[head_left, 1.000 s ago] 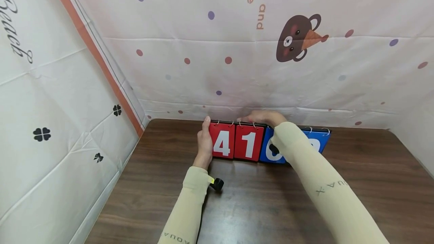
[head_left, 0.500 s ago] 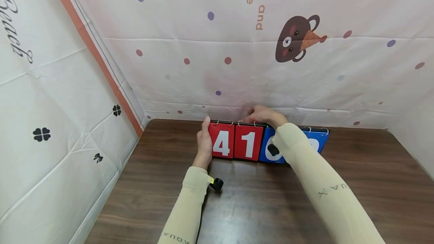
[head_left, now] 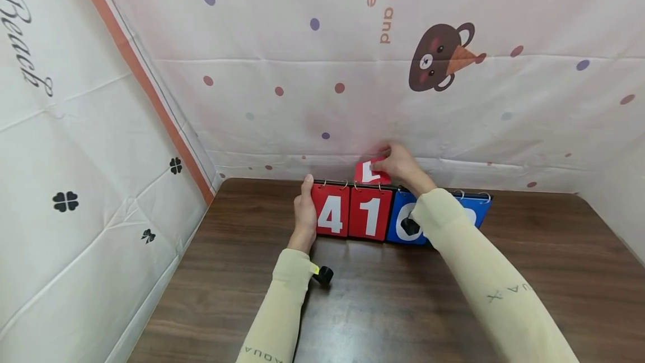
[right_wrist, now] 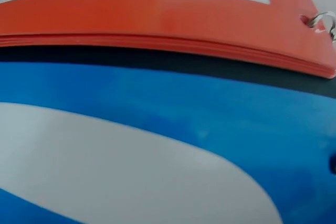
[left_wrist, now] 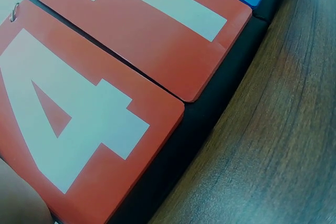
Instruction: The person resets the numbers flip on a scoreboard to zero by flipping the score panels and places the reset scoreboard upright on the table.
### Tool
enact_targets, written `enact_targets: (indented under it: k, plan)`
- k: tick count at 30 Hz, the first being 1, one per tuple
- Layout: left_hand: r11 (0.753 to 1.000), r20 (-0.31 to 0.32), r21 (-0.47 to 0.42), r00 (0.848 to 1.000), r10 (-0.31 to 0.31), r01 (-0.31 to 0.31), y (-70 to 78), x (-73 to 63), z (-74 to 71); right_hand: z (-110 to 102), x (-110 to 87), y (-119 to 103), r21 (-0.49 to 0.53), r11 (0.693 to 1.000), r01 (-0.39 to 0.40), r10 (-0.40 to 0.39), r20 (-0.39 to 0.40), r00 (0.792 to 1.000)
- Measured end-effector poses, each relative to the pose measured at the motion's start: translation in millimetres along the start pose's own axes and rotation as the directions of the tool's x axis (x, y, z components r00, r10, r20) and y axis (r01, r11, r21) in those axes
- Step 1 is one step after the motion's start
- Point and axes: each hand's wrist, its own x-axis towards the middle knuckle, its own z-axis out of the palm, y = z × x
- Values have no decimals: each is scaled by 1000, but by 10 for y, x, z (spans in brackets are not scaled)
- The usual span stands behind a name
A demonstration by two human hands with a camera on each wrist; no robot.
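A tabletop flip scoreboard (head_left: 370, 234) leans at the back of the table, with a red 4 card (head_left: 330, 223), a red 1 card (head_left: 360, 223) and blue cards (head_left: 398, 203) hung on metal rings. My left hand (head_left: 304, 214) grips its left end, thumb along the edge; part of that thumb (left_wrist: 18, 198) shows beside the 4 in the left wrist view. Above the top edge, my right hand (head_left: 403, 168) pinches a raised red number card (head_left: 364, 172), its digit partly covered by fingers. The right sleeve hides much of the blue side. Stacked red card edges (right_wrist: 168, 45) show in the right wrist view.
The brown wooden table (head_left: 383, 307) spreads in front of the scoreboard. A printed cloth wall (head_left: 262, 122) rises right behind it, and another white cloth wall (head_left: 101, 184) borders the left. Small black wrist cameras (head_left: 325, 275) hang by both cuffs.
My right hand has risen from behind the scoreboard's top edge, bringing a red number card up into sight above the 1. The left hand has stayed at the left end.
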Motion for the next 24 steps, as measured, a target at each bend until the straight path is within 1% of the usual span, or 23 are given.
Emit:
enact_targets:
  k: [2,4,6,8,9,12,15,19,21,22,24]
  plan:
    - [1000,0,0,1000,-4,4,-4,-7,-6,-8,-52,-17,8,1000,28,-27,-51,998]
    - [1000,-2,-3,1000,-6,6,-6,-16,-14,-11,-107,-34,16,997,74,-72,-97,993]
    - [1000,-1,-5,1000,-6,6,-5,-26,-23,-4,-164,-48,13,992,129,-126,-135,983]
    - [1000,4,-6,1000,-3,3,0,-40,-31,12,-215,-55,12,983,185,-181,-176,968]
    - [1000,6,-5,1000,-2,2,0,-45,-35,18,-241,-59,8,977,214,-208,-198,958]
    - [1000,15,-6,1000,3,-3,-12,8,-33,29,-255,-68,-5,956,292,-283,-263,922]
    - [1000,23,-6,1000,9,-9,-19,63,-27,2,-288,-102,-8,928,372,-355,-314,880]
    - [1000,33,-9,999,18,-18,-19,139,-14,-69,-361,-196,50,884,465,-420,-353,836]
    - [1000,35,-14,999,22,-21,-20,180,-9,-98,-399,-246,78,863,500,-442,-364,820]
    - [1000,36,-14,999,23,-23,-21,201,-7,-111,-421,-270,81,853,515,-454,-370,810]
    - [1000,37,-17,999,27,-26,-24,241,-5,-125,-466,-309,55,838,543,-486,-378,788]
